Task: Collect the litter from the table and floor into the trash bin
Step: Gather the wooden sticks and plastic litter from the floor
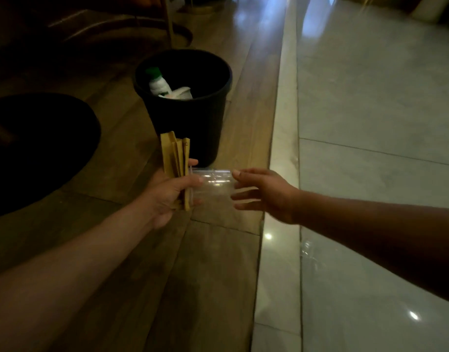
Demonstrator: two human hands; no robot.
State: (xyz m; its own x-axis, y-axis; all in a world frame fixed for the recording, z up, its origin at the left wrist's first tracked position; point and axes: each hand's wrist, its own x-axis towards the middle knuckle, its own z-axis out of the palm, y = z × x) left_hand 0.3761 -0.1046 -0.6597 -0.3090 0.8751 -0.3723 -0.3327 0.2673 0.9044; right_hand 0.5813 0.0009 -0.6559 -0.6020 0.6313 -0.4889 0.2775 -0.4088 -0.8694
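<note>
- Nearest the camera, two bare forearms reach forward over the floor [213, 262], wood planks on one side and glossy pale tiles on the other.
- The left hand [167, 196] is closed around a bundle of folded brown paper [175, 158], its grip pinching the paper between thumb and fingers; the paper sticks up above the fist, just in front of the trash bin [190, 128].
- The same left grip also pinches the edge of a clear plastic bag [213, 184], which stretches sideways from the fist, on the near side of the bin.
- The right hand [266, 194] is at the bag's other edge, fingers [243, 174] spread and loose; the topmost fingertip touches or nearly touches the plastic, and whether it really grips is hard to tell through the blur.
- Just beyond the hands stands the black round bin, upright on the wood planks, close to the seam with the tiles.
- Inside the bin lie a white bottle with a green cap [158, 82] and a pale cup [181, 94], touching each other.
- Left of the bin, a dark round shape [40, 148] covers part of the planks; what it is, unclear.
- Beyond the bin, a thin brass-coloured pole [168, 21] rises from a round base.
</note>
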